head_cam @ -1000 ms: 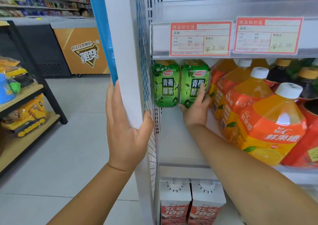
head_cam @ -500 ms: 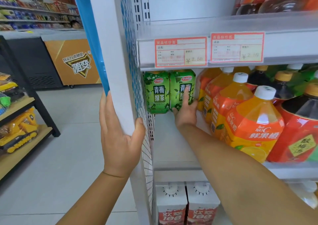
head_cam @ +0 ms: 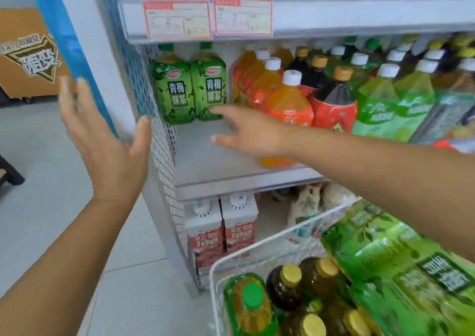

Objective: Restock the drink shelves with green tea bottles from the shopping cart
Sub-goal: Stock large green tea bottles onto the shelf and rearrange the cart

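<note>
Two green tea bottles [head_cam: 172,91] on shelf [head_cam: 205,155], more in cart [head_cam: 282,235], left hand [head_cam: 102,140], right hand [head_cam: 252,132] spread empty

Floor [head_cam: 46,233]: pale grey tiles with thin dark joints, brightly and evenly lit. To your far left, beyond the tiles: orange cabinet [head_cam: 23,78] bearing a triangular emblem. At your left edge: dark furniture foot [head_cam: 10,173] standing on the floor. Before you: drink shelves [head_cam: 244,189] with grey boards, a white upright post [head_cam: 95,27] edged by a blue strip [head_cam: 59,27], and a wire mesh panel [head_cam: 164,161] on the side.
</note>
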{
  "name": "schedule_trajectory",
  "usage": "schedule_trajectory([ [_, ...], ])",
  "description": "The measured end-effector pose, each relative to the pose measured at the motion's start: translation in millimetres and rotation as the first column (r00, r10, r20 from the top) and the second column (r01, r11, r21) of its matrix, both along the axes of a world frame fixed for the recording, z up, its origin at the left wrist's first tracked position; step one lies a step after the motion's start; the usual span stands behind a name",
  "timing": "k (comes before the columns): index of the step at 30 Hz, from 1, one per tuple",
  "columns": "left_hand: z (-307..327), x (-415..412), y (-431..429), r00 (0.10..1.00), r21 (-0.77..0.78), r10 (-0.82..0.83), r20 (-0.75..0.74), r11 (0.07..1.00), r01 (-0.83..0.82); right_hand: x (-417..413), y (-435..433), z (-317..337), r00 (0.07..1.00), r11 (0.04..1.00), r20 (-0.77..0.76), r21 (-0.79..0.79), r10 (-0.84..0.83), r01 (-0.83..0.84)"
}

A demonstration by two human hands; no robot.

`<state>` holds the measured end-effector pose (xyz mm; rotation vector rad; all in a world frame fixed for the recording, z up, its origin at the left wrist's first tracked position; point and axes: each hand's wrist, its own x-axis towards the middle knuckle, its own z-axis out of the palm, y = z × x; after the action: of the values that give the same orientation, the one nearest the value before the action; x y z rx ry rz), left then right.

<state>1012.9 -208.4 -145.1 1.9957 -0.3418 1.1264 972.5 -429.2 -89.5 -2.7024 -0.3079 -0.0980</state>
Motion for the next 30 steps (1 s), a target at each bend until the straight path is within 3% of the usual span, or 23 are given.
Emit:
schedule_trajectory([
  [3,-1.3,-37.5,-16.6,0.991,0.021,-0.133,0.031,0.991,0.132,-66.2,-40.2,7.8,1.000,0.999,-0.009,0.044,0.022,-0.022],
  [5,-5.9,-73.2,-39.1,0.955,0.178,-0.298,0.019,0.941,0.290,-111.1,-69.3,3.1,0.997,0.999,-0.075,0.038,-0.014,0.017],
  [7,-12.6,-111.0,-62.7,0.874,0.279,-0.462,-0.151,0.828,0.485,-151.4,-96.0,-7.0,0.990,0.998,-0.128,0.020,-0.063,0.066],
  [9,-25.2,-136.8,-80.0,0.718,0.259,-0.584,-0.379,0.678,0.688,-183.4,-120.6,-18.8,0.977,0.988,-0.153,-0.046,-0.150,0.145],
  [11,-38.8,-148.9,-96.0,0.587,0.205,-0.619,-0.521,0.577,0.791,-207.9,-143.8,-30.3,0.969,0.968,-0.086,-0.117,-0.233,0.223],
  [14,-51.1,-155.7,-126.6,0.485,0.173,-0.644,-0.592,0.487,0.856,-230.6,-173.1,-37.2,0.910,0.912,0.163,-0.098,-0.380,0.399],
  [16,-54.7,-155.9,-150.6,0.447,0.159,-0.648,-0.616,0.454,0.877,-234.8,-189.4,-37.1,0.817,0.830,0.229,-0.060,-0.529,0.555],
  [17,-55.9,-155.6,-162.1,0.435,0.155,-0.647,-0.626,0.443,0.883,-234.5,-195.0,-36.8,0.770,0.776,0.185,-0.050,-0.611,0.628],
  [19,-58.0,-155.1,-182.5,0.417,0.144,-0.651,-0.634,0.431,0.891,-231.9,-200.8,-37.4,0.694,0.695,-0.044,-0.009,-0.719,0.719],
  [21,-58.1,-155.2,-197.7,0.405,0.146,-0.631,-0.662,0.421,0.895,-228.0,-201.7,-42.3,0.646,0.649,-0.246,0.078,-0.723,0.757],
  [27,-56.0,-150.5,-212.9,0.398,0.172,-0.598,-0.696,0.399,0.901,-200.0,-201.9,-44.0,0.582,0.623,-0.285,-0.076,-0.762,0.779],
  [30,-53.8,-150.6,-210.5,0.407,0.170,-0.602,-0.687,0.412,0.895,-186.9,-208.4,-53.2,0.569,0.591,-0.271,-0.002,-0.777,0.806],
])
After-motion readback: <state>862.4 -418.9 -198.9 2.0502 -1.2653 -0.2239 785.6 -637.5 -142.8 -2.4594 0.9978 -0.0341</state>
